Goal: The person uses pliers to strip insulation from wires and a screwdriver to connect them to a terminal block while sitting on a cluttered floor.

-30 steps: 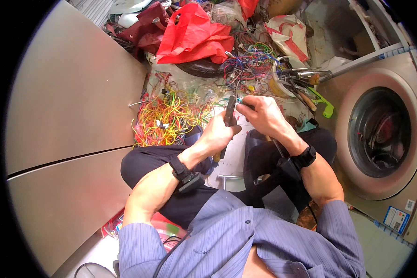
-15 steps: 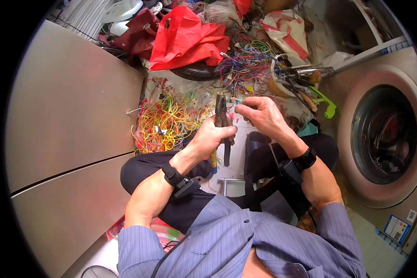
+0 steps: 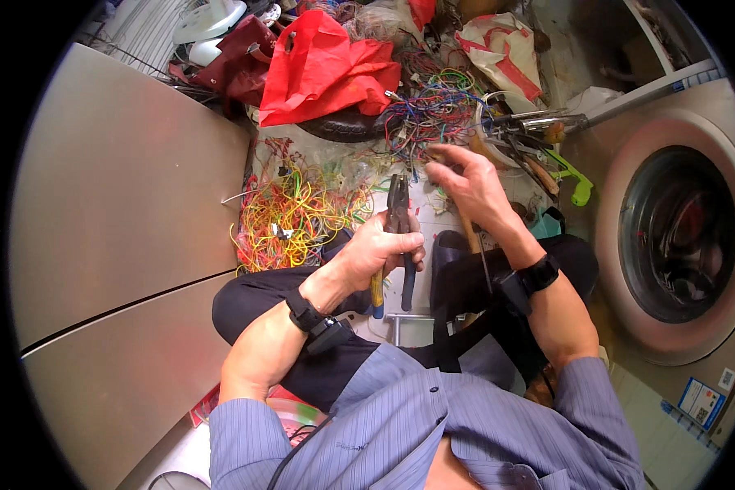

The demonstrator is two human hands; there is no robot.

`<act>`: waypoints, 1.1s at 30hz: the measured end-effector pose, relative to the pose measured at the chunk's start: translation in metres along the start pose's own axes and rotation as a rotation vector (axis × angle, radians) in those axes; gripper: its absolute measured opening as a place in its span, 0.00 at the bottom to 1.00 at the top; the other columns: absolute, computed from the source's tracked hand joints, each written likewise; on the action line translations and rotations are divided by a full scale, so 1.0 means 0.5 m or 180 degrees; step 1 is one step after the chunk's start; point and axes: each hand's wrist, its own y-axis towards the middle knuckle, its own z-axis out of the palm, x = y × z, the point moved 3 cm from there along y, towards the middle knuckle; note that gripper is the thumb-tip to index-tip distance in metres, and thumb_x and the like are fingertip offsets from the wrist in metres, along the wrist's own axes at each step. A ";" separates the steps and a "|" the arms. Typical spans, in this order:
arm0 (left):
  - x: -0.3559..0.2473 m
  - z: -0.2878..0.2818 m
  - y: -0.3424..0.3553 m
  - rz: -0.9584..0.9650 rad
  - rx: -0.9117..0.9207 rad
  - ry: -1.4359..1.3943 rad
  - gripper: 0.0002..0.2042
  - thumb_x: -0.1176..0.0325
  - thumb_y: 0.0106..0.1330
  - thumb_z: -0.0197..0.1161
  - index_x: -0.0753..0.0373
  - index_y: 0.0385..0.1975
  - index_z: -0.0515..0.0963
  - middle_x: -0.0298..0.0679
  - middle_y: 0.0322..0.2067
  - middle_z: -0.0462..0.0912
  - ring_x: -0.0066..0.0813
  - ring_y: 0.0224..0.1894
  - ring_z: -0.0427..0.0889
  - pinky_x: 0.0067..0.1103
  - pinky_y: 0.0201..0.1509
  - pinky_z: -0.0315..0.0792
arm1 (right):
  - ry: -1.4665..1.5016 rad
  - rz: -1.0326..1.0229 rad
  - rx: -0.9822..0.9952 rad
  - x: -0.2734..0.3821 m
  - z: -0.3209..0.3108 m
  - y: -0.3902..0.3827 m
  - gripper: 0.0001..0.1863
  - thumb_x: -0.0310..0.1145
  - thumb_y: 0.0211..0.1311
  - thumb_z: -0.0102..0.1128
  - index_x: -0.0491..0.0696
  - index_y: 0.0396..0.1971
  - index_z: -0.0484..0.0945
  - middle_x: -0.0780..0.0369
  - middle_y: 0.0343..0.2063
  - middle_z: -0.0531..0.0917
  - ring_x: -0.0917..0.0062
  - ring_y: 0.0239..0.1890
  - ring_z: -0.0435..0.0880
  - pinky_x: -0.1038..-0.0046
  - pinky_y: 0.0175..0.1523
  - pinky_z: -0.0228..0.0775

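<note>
Wrapped around a pair of pliers (image 3: 398,208) is my left hand (image 3: 382,247), held above the floor between my knees. The pliers' dark jaws point away from me and stand slightly apart; one handle looks yellow and blue, the other dark. My right hand (image 3: 472,186) reaches forward on the right, its thumb apart from the stretched fingers. Its fingertips are a little blurred, near a tangle of blue, red and green wires (image 3: 437,110). I make out nothing held in it. Left of the pliers lies a heap of yellow, orange and red wires (image 3: 290,220).
A red bag (image 3: 327,73) lies over a dark round object at the back. A container of tools (image 3: 486,143) stands behind my right hand, with a green-handled tool (image 3: 580,188) beside it. A metallic cabinet (image 3: 131,196) borders the left, a front-loading washing machine (image 3: 678,237) the right.
My right hand has moved away from the pliers, forward toward the wire tangle, and its fingers have spread. The left hand has drawn the pliers slightly back toward me.
</note>
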 end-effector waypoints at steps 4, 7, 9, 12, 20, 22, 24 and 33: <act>0.004 -0.002 -0.011 0.0052 0.0175 0.0259 0.13 0.62 0.64 0.69 0.65 0.35 0.75 0.39 0.30 0.79 0.32 0.37 0.81 0.31 0.44 0.79 | 0.0568 0.0270 0.1051 0.116 0.019 -0.029 0.19 0.35 0.62 0.66 0.39 0.49 0.82 0.58 0.40 0.87 0.79 0.43 0.82 0.74 0.48 0.76; -0.006 -0.005 -0.013 -0.0293 0.0284 0.0737 0.16 0.61 0.60 0.69 0.67 0.39 0.77 0.42 0.37 0.83 0.32 0.42 0.83 0.28 0.48 0.78 | 0.0291 -0.0117 0.1058 0.103 0.016 -0.022 0.16 0.33 0.61 0.66 0.39 0.45 0.84 0.61 0.36 0.86 0.82 0.36 0.81 0.77 0.41 0.75; -0.014 0.015 -0.015 -0.0151 0.0354 0.0856 0.18 0.62 0.59 0.68 0.68 0.44 0.78 0.44 0.41 0.84 0.32 0.45 0.82 0.26 0.52 0.76 | 0.0426 0.0167 0.1258 0.101 0.007 -0.025 0.15 0.32 0.60 0.66 0.39 0.43 0.84 0.63 0.32 0.86 0.84 0.33 0.79 0.78 0.37 0.72; -0.021 0.031 -0.018 -0.0207 0.0337 0.0952 0.24 0.67 0.56 0.65 0.69 0.54 0.77 0.42 0.47 0.83 0.28 0.48 0.80 0.25 0.59 0.71 | 0.0587 0.0312 0.1427 0.091 -0.006 -0.028 0.13 0.32 0.58 0.67 0.40 0.40 0.85 0.67 0.25 0.83 0.87 0.27 0.76 0.79 0.32 0.69; -0.029 0.052 -0.020 -0.0628 0.0104 0.1419 0.24 0.69 0.60 0.66 0.66 0.58 0.76 0.31 0.36 0.79 0.18 0.36 0.77 0.19 0.41 0.73 | 0.0614 0.0489 0.1480 0.065 -0.033 -0.034 0.13 0.32 0.55 0.67 0.38 0.37 0.85 0.66 0.19 0.80 0.86 0.20 0.75 0.79 0.25 0.67; -0.034 0.056 -0.023 -0.0488 0.0067 0.1510 0.22 0.70 0.63 0.64 0.64 0.58 0.77 0.31 0.34 0.78 0.18 0.35 0.77 0.19 0.42 0.74 | 0.0633 0.0539 0.1452 0.062 -0.030 -0.036 0.13 0.32 0.56 0.66 0.38 0.36 0.85 0.66 0.19 0.80 0.86 0.20 0.75 0.79 0.25 0.67; -0.027 0.046 -0.018 -0.0452 0.0002 0.1359 0.20 0.69 0.64 0.65 0.67 0.55 0.76 0.32 0.35 0.79 0.20 0.36 0.79 0.21 0.41 0.78 | 0.0711 0.0506 0.1128 0.068 -0.018 -0.041 0.12 0.31 0.57 0.66 0.38 0.36 0.85 0.66 0.19 0.80 0.86 0.20 0.75 0.79 0.25 0.67; -0.019 0.040 -0.024 -0.0632 -0.0356 0.1624 0.14 0.69 0.66 0.64 0.70 0.47 0.76 0.37 0.39 0.80 0.24 0.37 0.81 0.23 0.34 0.83 | 0.2390 0.0579 0.0128 0.042 -0.038 -0.014 0.13 0.27 0.67 0.58 0.40 0.48 0.82 0.63 0.31 0.85 0.88 0.22 0.74 0.84 0.24 0.62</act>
